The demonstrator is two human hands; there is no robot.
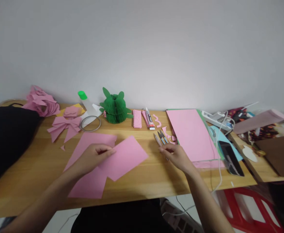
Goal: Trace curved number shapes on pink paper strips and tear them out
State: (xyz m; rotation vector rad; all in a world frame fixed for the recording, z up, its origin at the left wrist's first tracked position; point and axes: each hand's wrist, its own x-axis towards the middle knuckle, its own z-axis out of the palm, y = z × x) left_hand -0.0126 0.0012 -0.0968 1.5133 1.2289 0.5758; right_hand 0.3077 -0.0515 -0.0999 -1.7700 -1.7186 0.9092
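My left hand (93,156) pinches the edge of a pink paper sheet (126,157) that lies tilted over a second pink sheet (90,184) on the wooden table (35,171). My right hand (177,155) rests on the table with its fingers closed around the handle end of small scissors (160,137), whose blades point away from me. Small pink paper scraps (168,135) lie just beyond the scissors.
A stack of pink sheets (192,134) lies to the right, with a phone (230,158) and white cable beside it. Farther back stand a green paper ornament (115,106), a glue tube (150,119), folded pink strips (137,118), a tape ring (90,123), pink bows (64,124) and a glue bottle (86,101).
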